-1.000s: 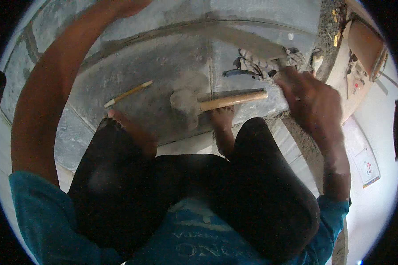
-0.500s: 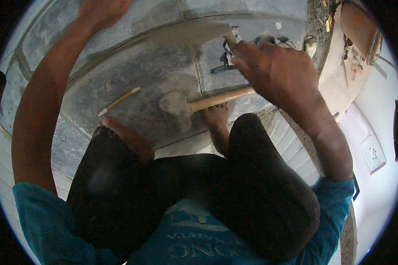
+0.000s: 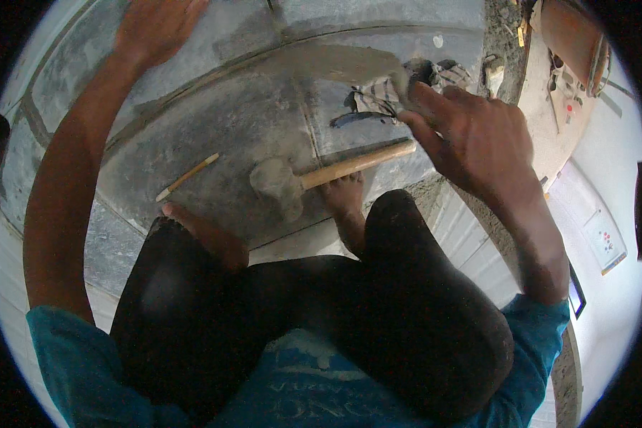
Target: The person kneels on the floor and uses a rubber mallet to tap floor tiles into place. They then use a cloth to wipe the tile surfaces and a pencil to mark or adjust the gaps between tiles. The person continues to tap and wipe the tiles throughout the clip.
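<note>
My right hand (image 3: 481, 135) is closed round the handle of a trowel, whose long grey, mortar-coated blade (image 3: 328, 63) points left over the joint between the grey floor tiles (image 3: 214, 121). My left hand (image 3: 160, 32) reaches to the top left over the tiles; its fingers run past the picture's edge. Under the right hand lies a crumpled striped cloth (image 3: 378, 98), partly hidden. Between my feet a mallet (image 3: 277, 184) with a pale, dusty head and wooden handle rests on the tile. A yellowish pencil-like stick (image 3: 187, 177) lies left of it.
My bare feet (image 3: 346, 207) stand on the tiles near the mallet. Along the right runs a rough cement edge (image 3: 503, 32), with a pale board (image 3: 560, 132) beyond. A brown container (image 3: 574, 39) stands at the top right.
My right hand has moved slightly right with the trowel, uncovering more of the striped cloth and the mallet's handle end. The left hand has hardly moved.
</note>
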The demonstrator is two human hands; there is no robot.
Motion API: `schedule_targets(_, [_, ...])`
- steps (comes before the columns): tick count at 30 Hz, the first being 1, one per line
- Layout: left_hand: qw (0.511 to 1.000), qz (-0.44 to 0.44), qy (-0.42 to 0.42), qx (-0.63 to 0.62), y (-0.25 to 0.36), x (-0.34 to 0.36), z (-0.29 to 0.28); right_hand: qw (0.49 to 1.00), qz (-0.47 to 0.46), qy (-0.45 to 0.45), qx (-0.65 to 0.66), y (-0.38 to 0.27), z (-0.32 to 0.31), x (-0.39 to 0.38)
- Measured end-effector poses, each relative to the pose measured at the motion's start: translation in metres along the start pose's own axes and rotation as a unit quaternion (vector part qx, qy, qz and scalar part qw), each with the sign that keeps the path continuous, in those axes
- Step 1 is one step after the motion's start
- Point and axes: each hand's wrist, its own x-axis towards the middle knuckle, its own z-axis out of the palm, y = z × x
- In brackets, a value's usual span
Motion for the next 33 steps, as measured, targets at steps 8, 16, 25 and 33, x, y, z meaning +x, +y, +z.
schedule_targets(8, [1.000,0.007,0.014,-0.027,-0.006,-0.003,0.002,0.999,-0.027,0.018,-0.028,0.002,0.019,0.021])
schedule_targets(16, [0.999,0.021,0.038,-0.021,-0.005,-0.004,0.002,0.991,0.126,-0.023,-0.043,0.023,0.011,-0.004])
schedule_targets(25, [1.000,0.004,0.016,0.002,-0.003,-0.003,0.002,0.997,-0.037,0.066,-0.023,0.000,0.017,0.009])
schedule_targets(33, [1.000,0.005,0.016,-0.006,-0.005,-0.004,-0.001,0.999,0.024,0.017,-0.032,0.012,0.011,0.020])
